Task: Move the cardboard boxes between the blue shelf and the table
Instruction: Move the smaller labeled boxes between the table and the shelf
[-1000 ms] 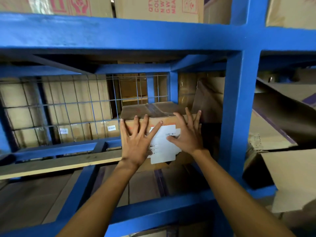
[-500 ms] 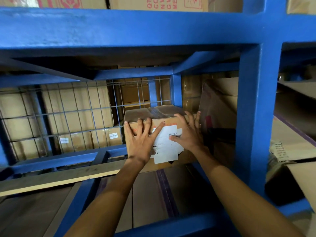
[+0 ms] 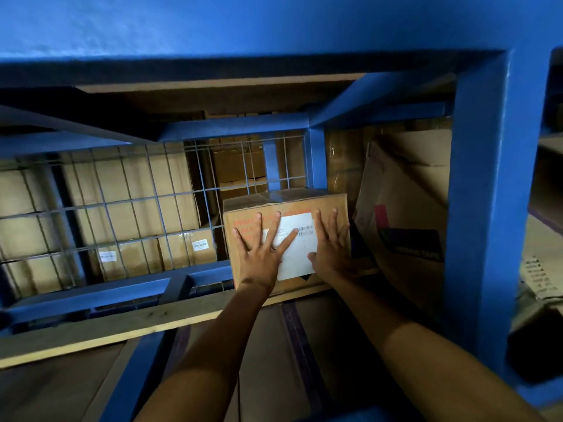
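Both my hands lie flat against the near face of the cardboard box, fingers straight and spread: left hand over the left half and the white label, right hand beside it toward the right edge. Neither grip closes on anything; palms press, nothing is curled round a corner. The box stands upright deep in the blue shelf, on the wooden plank near the shelf's back edge, with the wire mesh behind it to the left. To its right, a tilted carton leans close beside it; whether they touch I cannot tell. Judgement: flat palms suit pushing the box squarely rearward, so it seats clear of the front edge. Risk: further pushing may jam it against the leaning carton.
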